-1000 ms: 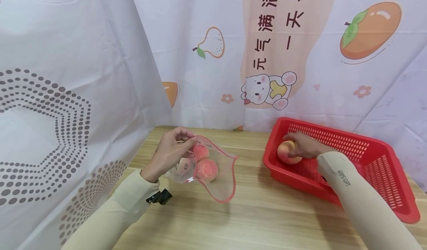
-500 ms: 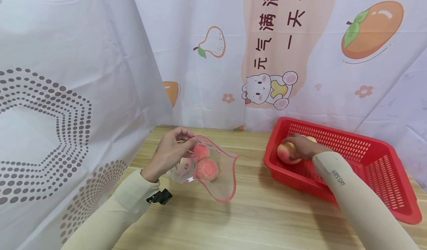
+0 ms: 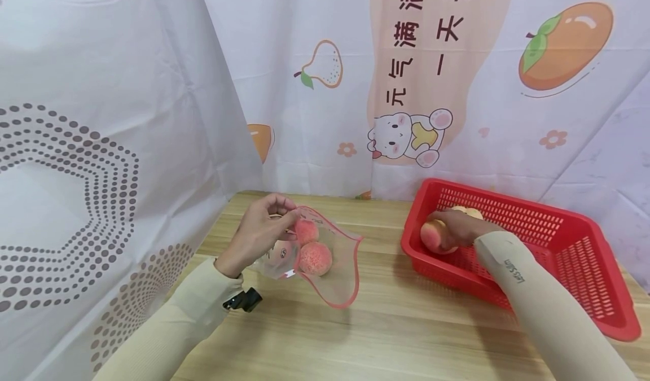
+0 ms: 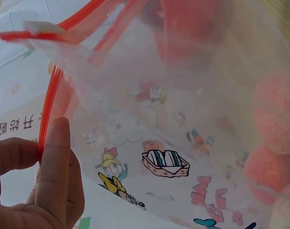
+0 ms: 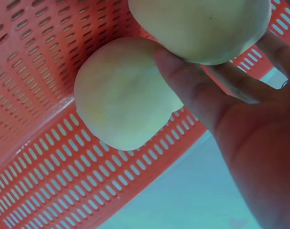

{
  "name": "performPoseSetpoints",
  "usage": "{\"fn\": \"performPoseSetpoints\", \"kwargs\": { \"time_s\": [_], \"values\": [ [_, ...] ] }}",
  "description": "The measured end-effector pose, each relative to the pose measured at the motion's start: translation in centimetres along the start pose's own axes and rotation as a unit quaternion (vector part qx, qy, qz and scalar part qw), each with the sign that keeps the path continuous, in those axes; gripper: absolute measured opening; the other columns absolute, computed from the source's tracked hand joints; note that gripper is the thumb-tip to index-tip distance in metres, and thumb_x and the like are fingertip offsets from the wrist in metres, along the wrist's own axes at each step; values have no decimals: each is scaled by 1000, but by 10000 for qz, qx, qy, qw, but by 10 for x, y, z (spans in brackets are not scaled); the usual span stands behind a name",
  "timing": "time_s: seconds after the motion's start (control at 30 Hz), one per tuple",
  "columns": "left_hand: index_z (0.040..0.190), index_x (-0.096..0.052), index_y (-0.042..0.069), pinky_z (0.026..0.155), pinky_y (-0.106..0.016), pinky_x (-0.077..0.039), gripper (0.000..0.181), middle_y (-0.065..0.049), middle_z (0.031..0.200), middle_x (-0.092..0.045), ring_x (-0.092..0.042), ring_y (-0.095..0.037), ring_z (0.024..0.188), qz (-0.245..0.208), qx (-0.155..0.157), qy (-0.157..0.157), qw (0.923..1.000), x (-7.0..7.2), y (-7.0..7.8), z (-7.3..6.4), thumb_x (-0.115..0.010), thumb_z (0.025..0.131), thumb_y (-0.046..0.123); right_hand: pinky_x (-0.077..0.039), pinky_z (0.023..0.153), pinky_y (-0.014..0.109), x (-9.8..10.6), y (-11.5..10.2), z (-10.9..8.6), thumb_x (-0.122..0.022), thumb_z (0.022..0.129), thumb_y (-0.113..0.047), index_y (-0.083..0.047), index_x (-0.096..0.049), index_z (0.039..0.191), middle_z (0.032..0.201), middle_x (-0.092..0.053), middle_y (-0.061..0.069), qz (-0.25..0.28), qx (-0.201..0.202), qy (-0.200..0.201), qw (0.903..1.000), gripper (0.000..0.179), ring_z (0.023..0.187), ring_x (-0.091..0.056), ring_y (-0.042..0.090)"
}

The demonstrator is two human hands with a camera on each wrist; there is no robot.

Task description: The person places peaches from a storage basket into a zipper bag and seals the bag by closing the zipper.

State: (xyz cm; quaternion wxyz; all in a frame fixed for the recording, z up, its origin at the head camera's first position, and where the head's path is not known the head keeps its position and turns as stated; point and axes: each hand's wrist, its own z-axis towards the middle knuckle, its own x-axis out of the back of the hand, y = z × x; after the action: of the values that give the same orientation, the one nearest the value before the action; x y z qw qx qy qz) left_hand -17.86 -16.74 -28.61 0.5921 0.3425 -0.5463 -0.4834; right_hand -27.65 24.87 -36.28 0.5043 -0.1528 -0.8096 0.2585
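My left hand [image 3: 266,228] pinches the red zip rim of a clear printed zip bag [image 3: 339,274] between thumb and fingers, as the left wrist view shows close up. The bag's mouth gapes toward the right. Inside lie several pink peaches [image 3: 316,258], seen blurred through the plastic. In the left end of the red basket [image 3: 569,217], my right hand [image 3: 457,227] grips a yellow-and-pink peach [image 3: 433,235]. In the right wrist view, thumb and fingers curve round that peach [image 5: 207,28]. Another pale yellow peach [image 5: 123,95] sits beside it, close under the thumb.
A wood-grain table [image 3: 386,324] bears the basket at the right. White printed cloth [image 3: 325,144] hangs behind the table, and a dotted cloth [image 3: 101,172] hangs along the left side. A black mount [image 3: 244,300] sits at the left wrist.
Inside the basket, my right hand has shifted slightly and its peach has turned, showing more pink. More of the yellow fruit behind the hand shows. My left hand and the bag have stayed put.
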Motion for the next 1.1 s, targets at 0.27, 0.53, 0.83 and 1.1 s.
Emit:
{"fn": "performPoseSetpoints", "kwargs": {
  "time_s": [0.27, 0.53, 0.83, 1.1],
  "values": [
    [106, -58, -9, 64, -32, -60, 18, -22, 100, -64, -70, -17, 71, 41, 3, 21, 10000, 1, 0, 0, -64, 95, 5, -47, 94, 62, 5, 8, 0, -90, 70, -26, -12, -55, 140, 128, -60, 12, -925, 1230, 83, 9881, 80, 113, -55, 35],
    [106, -58, -8, 65, -33, -60, 18, -25, 102, -64, -70, -17, 72, 50, 38, -11, 10000, 1, 0, 1, -64, 95, 5, -55, 88, 51, 11, 6, -15, -90, 72, -29, -13, -58, 135, 127, -60, 9, -652, 1694, 539, 9819, 73, 113, -55, 33],
    [104, -59, -7, 64, -33, -60, 16, -24, 101, -65, -70, -19, 74, 149, 56, 5, 9999, 2, -1, 0, -65, 95, 6, -51, 92, 57, 11, -8, -27, -91, 71, -30, -12, -59, 135, 129, -60, 7, -767, 2117, 1021, 9690, 74, 119, -53, 32],
    [105, -59, -7, 64, -32, -60, 17, -23, 100, -65, -70, -17, 72, 163, 40, 21, 9999, 2, -1, -1, -65, 95, 6, -54, 87, 53, 11, -9, -33, -91, 71, -24, -11, -58, 135, 128, -59, 10, -727, 2111, 1116, 9683, 74, 118, -52, 34]
  ]
}}
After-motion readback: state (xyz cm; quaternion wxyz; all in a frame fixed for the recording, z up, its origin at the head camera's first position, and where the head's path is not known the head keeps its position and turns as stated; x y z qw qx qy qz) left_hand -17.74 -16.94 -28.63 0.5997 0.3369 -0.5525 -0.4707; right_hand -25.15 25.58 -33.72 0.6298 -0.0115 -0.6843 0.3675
